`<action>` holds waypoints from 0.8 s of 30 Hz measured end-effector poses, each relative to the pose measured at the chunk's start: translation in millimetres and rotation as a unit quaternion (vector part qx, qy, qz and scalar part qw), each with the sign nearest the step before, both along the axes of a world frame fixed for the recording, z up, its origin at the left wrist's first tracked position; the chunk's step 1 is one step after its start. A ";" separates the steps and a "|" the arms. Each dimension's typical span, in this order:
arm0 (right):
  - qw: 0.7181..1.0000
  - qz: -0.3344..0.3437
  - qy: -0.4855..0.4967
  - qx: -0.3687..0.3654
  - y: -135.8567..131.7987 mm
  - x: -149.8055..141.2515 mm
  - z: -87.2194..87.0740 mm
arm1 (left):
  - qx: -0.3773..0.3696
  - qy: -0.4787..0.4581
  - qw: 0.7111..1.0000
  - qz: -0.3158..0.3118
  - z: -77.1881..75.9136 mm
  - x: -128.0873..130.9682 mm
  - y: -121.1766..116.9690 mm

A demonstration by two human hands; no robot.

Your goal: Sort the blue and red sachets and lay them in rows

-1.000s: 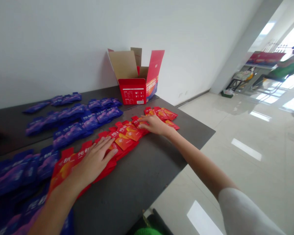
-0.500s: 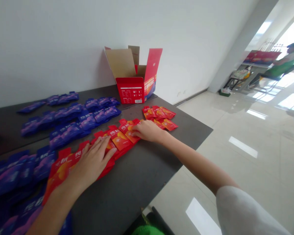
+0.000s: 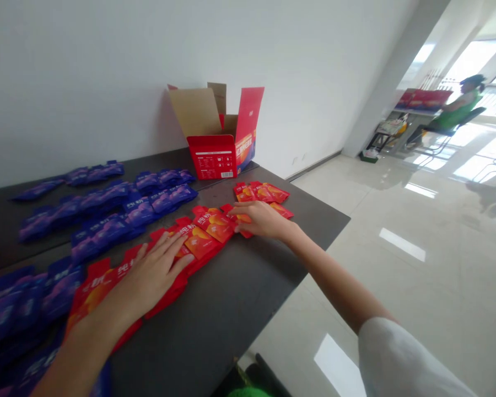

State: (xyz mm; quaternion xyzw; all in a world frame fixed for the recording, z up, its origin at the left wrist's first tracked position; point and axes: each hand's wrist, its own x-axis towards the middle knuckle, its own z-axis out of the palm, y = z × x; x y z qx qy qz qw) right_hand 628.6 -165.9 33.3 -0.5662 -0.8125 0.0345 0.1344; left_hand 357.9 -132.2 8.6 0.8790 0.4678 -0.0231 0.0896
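A row of overlapping red-and-orange pouches (image 3: 204, 234) runs across the dark table (image 3: 231, 298). My left hand (image 3: 151, 273) lies flat on the near part of that row, fingers stretched out. My right hand (image 3: 260, 219) rests on the far end of the row, fingers spread over a red pouch. A smaller group of red pouches (image 3: 262, 193) lies just beyond my right hand. An open red cardboard box (image 3: 217, 135) stands against the wall behind them.
Rows of purple pouches (image 3: 119, 204) cover the left and back of the table, with more (image 3: 20, 309) at the near left. The table's edge drops to a glossy tiled floor on the right. A person in green (image 3: 458, 110) sits at a far table.
My right hand has slid left along the row, pushing red pouches closer together, then eased slightly back right. My left hand has stayed flat on the row. The view has shifted a little.
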 end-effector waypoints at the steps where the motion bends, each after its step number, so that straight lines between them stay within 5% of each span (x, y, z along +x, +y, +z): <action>1: 1.000 0.001 0.013 -0.019 -4.7 9.9 -0.7 | 0.006 0.000 1.000 0.001 0.3 0.5 0.0; 6: 0.996 -0.013 0.000 -0.088 -15.7 31.6 -10.2 | 0.025 -0.014 0.999 -0.033 -1.9 17.2 3.2; 16: 0.992 -0.026 -0.121 0.027 -12.1 10.8 -25.7 | 0.042 -0.011 0.997 -0.057 -13.5 33.0 6.2; 24: 0.976 0.009 -0.186 0.117 -25.6 2.3 -11.1 | 0.058 -0.014 0.997 -0.055 -9.9 30.4 -1.2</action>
